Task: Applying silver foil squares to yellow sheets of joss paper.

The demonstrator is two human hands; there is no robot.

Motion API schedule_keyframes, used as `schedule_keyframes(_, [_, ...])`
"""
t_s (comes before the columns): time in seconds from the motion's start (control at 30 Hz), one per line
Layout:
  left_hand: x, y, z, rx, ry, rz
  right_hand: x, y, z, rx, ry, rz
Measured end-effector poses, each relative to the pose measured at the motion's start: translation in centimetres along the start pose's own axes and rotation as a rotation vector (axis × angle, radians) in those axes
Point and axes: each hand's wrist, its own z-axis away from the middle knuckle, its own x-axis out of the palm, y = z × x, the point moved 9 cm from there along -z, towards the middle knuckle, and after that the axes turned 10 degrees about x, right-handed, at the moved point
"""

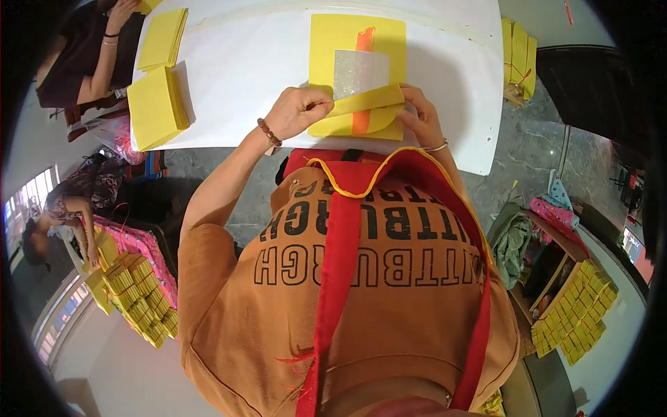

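Note:
A yellow paper sheet [347, 42] lies on the white table [243, 62], with a silver foil square [360, 71] and an orange strip [365, 38] on it. Its near edge is rolled up toward the foil. My left hand [299, 111] pinches the left end of that fold. My right hand [420, 118] pinches the right end. Both hands rest at the table's near edge, just above my orange shirt and red apron strap.
Two stacks of yellow sheets [158, 104] sit at the table's left. Another person's arm [104, 62] is beyond them. More yellow sheets [517, 55] hang at the right. Piles of folded yellow bundles lie at lower left [142, 299] and lower right [577, 313].

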Motion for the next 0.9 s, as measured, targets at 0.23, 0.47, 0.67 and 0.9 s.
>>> schedule_keyframes(0.23, [-0.1, -0.9, -0.1, -0.03, 0.008, 0.01, -0.1, 0.3, -0.3, -0.015, -0.014, -0.02])
schedule_keyframes(0.47, [-1.2, 4.1, 1.0, 0.444, 0.018, -0.341, -0.4, 1.1, -0.3, 0.012, 0.093, 0.106])
schedule_keyframes(0.67, [-0.8, 1.1, 0.6, 0.45, 0.08, -0.722, -0.3, 0.8, -0.6, -0.054, 0.045, -0.003])
schedule_keyframes(0.9, [0.2, 3.9, 2.8, 0.686, 0.137, -0.912, 1.7, -7.2, 0.8, -0.414, 0.19, 1.059])
